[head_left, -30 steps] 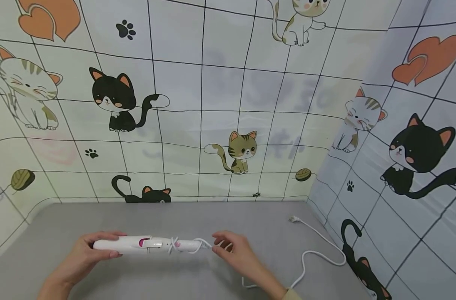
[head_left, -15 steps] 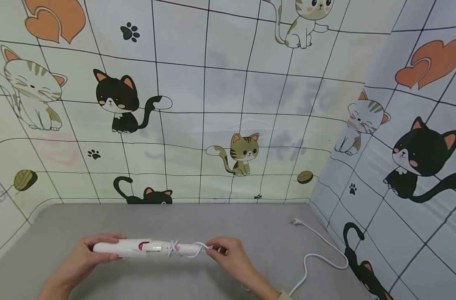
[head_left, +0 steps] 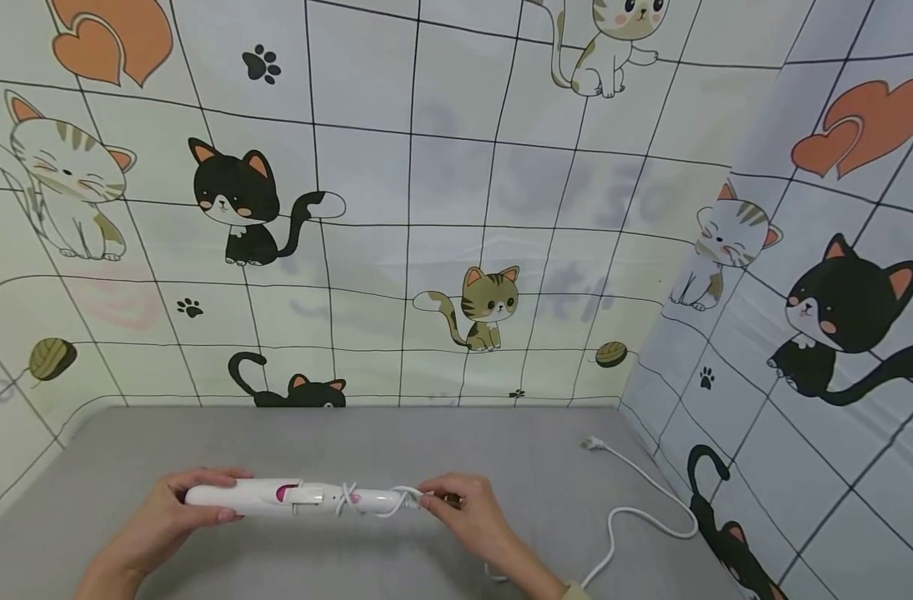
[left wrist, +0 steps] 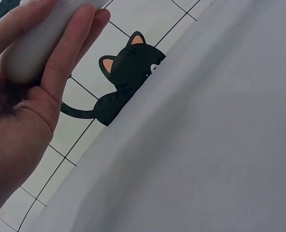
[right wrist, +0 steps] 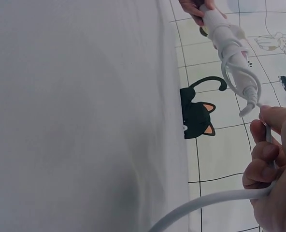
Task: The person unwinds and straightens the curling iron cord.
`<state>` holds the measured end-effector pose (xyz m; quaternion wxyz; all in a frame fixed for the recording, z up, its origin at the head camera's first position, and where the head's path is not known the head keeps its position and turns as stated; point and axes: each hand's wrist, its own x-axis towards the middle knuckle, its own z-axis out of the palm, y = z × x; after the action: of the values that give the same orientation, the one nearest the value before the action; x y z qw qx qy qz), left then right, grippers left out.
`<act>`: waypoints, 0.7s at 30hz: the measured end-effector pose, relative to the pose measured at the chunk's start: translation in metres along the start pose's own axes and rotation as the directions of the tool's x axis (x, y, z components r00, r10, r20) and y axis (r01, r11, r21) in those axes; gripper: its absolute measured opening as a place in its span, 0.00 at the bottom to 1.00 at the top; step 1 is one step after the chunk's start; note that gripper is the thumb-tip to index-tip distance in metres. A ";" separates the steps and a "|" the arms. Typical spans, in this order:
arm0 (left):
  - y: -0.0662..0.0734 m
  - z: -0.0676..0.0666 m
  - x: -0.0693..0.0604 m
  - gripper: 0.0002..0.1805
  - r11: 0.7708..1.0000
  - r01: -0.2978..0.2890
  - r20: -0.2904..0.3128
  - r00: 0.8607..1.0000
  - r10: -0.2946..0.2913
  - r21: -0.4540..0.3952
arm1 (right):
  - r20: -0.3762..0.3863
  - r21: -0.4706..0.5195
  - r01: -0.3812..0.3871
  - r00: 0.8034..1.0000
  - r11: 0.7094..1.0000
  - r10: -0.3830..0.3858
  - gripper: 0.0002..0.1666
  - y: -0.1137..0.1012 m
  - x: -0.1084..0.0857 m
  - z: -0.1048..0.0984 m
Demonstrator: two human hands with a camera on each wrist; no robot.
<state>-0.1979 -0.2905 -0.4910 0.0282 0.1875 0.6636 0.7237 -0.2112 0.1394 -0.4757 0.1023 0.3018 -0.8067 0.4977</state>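
Note:
My left hand grips the thick left end of a white wand-shaped device, held level above the grey surface. In the left wrist view, the fingers of my left hand curl round its smooth rounded end. White cord is looped round the device's right part. At that end my right hand pinches the cord. The right wrist view shows the cord running through the curled fingers of my right hand, close to the cord outlet of the device.
The rest of the cord lies curved on the grey surface at the right, with its plug near the back. Behind and at the right hangs a white cloth printed with cats and grid lines.
My right hand has come in a little closer to the device's end, its thumb and fingers now on the cord. The head view has shifted slightly; the left hand keeps its grip.

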 end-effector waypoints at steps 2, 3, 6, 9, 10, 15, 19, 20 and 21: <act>0.000 0.000 -0.001 0.21 1.000 -0.001 0.009 1.000 0.001 -0.015 | 0.001 -0.010 0.007 1.000 1.000 -0.007 0.06 0.002 0.000 -0.002; 0.000 0.000 -0.001 0.21 1.000 -0.004 0.014 1.000 0.005 -0.022 | 0.006 -0.016 0.008 1.000 1.000 -0.007 0.06 0.002 0.000 -0.002; -0.001 -0.002 -0.002 0.22 0.999 -0.019 0.033 0.999 0.020 -0.039 | 0.042 -0.021 -0.007 0.999 1.000 0.008 0.06 0.004 0.000 -0.005; -0.001 -0.003 -0.003 0.22 0.998 -0.027 0.050 0.998 0.030 -0.053 | 0.096 -0.002 -0.068 0.993 0.998 0.067 0.06 0.006 -0.001 -0.007; -0.001 -0.003 -0.003 0.22 0.998 -0.028 0.054 0.998 0.031 -0.056 | 0.112 0.008 -0.090 0.990 0.996 0.089 0.06 0.007 -0.001 -0.007; -0.002 -0.004 -0.005 0.24 0.997 -0.041 0.040 0.998 0.044 -0.069 | 0.134 0.007 -0.139 0.982 0.990 0.136 0.07 0.009 -0.005 -0.010; -0.003 -0.006 -0.008 0.24 0.997 -0.049 -0.021 0.999 0.048 -0.066 | 0.127 0.020 -0.151 0.981 0.988 0.147 0.07 0.010 -0.009 -0.017; -0.003 -0.007 -0.008 0.24 0.997 -0.043 -0.038 0.998 0.041 -0.060 | 0.137 0.035 -0.162 0.978 0.986 0.155 0.07 0.010 -0.010 -0.018; -0.003 -0.008 -0.009 0.24 0.998 -0.042 -0.049 0.998 0.039 -0.057 | 0.151 0.045 -0.172 0.975 0.984 0.164 0.07 0.011 -0.012 -0.020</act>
<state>-0.1925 -0.3000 -0.4961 0.0031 0.1827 0.6390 0.7472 -0.2110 0.1648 -0.4794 -0.0085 0.2711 -0.8198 0.5043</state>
